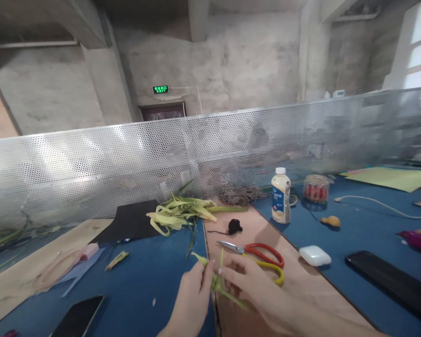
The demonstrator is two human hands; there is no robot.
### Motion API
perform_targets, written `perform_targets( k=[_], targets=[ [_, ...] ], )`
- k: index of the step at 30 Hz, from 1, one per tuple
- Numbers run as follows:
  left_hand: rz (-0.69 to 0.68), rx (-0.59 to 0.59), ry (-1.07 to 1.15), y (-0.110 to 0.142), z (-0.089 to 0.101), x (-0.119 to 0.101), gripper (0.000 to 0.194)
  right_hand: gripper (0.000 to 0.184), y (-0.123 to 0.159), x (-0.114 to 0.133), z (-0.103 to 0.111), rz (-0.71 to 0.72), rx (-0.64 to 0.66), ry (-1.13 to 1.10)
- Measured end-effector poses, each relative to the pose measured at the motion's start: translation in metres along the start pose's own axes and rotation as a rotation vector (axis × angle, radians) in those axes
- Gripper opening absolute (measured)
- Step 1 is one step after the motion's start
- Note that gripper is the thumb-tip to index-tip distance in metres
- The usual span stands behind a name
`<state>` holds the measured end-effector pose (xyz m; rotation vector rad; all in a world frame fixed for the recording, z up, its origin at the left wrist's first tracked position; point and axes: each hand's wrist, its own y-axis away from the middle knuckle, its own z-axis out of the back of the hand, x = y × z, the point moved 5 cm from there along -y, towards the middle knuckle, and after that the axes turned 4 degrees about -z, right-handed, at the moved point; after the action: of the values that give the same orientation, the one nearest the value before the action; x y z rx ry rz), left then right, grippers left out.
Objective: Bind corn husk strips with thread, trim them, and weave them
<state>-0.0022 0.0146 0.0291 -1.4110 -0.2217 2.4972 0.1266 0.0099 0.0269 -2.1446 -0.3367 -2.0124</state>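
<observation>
Both of my hands are close together over the seam between the blue table top and a light brown board (287, 299). My left hand (193, 288) pinches a folded green corn husk strip (199, 258), whose tip sticks out past the thumb. The fingers of my right hand (247, 277) are closed on the same husk, with one thin end pointing up and another trailing down to the right. My fingers hide the middle of it. Just beyond the right hand lie scissors (263, 250) with one red and one yellow handle. A small ball of black thread (235, 227) rests behind them.
A pile of corn husks (182, 211) lies ahead, beside black paper (133, 221) and grey cord (242, 194). To the right are a bottle (281, 196), a jar (316, 188), a white case (315, 255) and a black oblong object (389, 285). A phone (77, 318) lies left.
</observation>
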Motion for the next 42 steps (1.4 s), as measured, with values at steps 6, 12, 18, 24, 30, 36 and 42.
perform_targets(
  k=[6,12,18,24,30,36,42],
  targets=[
    [0.007,0.139,0.082,0.001,-0.008,-0.001,0.034,0.026,0.001,0.002,-0.002,-0.022,-0.010,-0.186],
    [0.000,0.237,0.140,0.001,-0.011,-0.005,0.030,0.024,-0.001,0.004,0.004,0.046,-0.039,-0.213],
    [0.018,0.242,0.245,0.001,-0.017,-0.001,0.031,0.028,-0.008,0.006,0.012,0.116,-0.082,-0.120],
    [0.058,0.170,0.250,0.000,-0.014,0.000,0.034,0.030,-0.010,0.001,0.005,0.108,-0.014,-0.072],
    [0.131,0.041,0.171,0.003,-0.007,0.000,0.029,0.024,0.003,-0.001,-0.010,0.047,0.105,-0.031],
    [0.010,0.013,0.111,0.005,-0.008,-0.007,0.029,0.030,-0.001,-0.013,-0.011,0.008,0.094,-0.054],
    [0.016,-0.030,0.071,0.006,-0.005,-0.008,0.031,0.031,0.000,-0.017,-0.020,-0.070,0.110,-0.280]
  ],
)
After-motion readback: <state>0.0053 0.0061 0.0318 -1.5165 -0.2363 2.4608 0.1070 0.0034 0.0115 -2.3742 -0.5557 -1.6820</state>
